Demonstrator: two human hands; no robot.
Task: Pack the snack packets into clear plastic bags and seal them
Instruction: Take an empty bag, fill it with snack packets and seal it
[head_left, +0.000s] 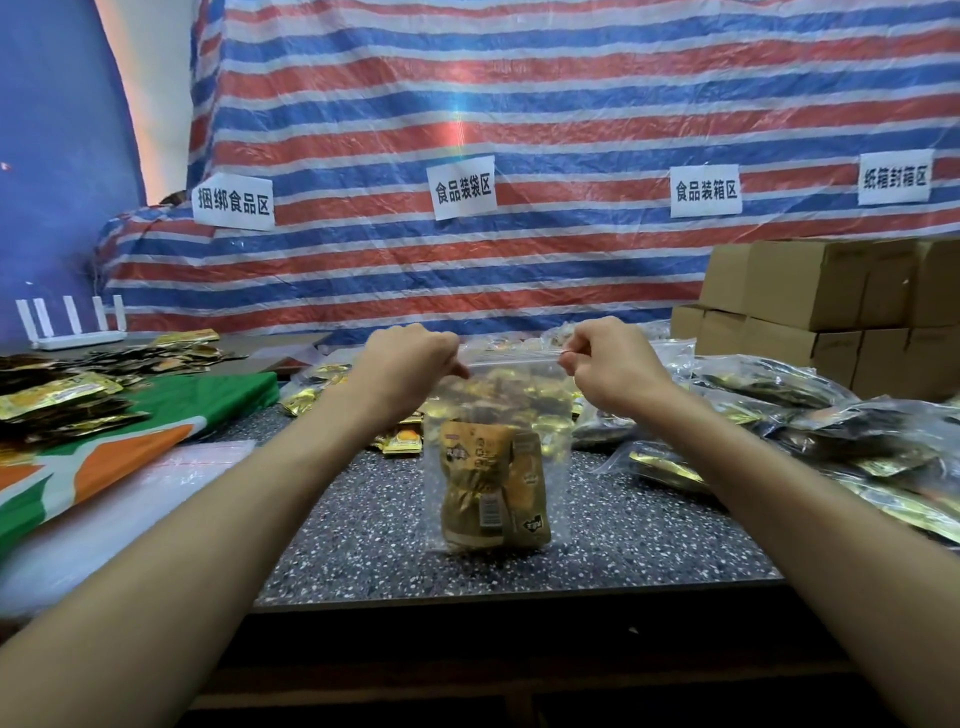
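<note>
A clear plastic zip bag (550, 415) hangs upright above the speckled table (649, 530), its bottom near the table surface. Inside it at the bottom sit gold-brown snack packets (491, 488). My left hand (405, 364) pinches the left end of the bag's zip strip. My right hand (610, 358) pinches the right end. The strip is stretched level between the two hands. Whether the zip is closed I cannot tell.
Loose gold snack packets (57, 400) lie on the left over a green, orange and white cloth (171, 415). Empty clear bags (130, 499) lie at front left. Filled bags (810, 415) pile up on the right, below stacked cardboard boxes (810, 312). A striped tarp with paper signs hangs behind.
</note>
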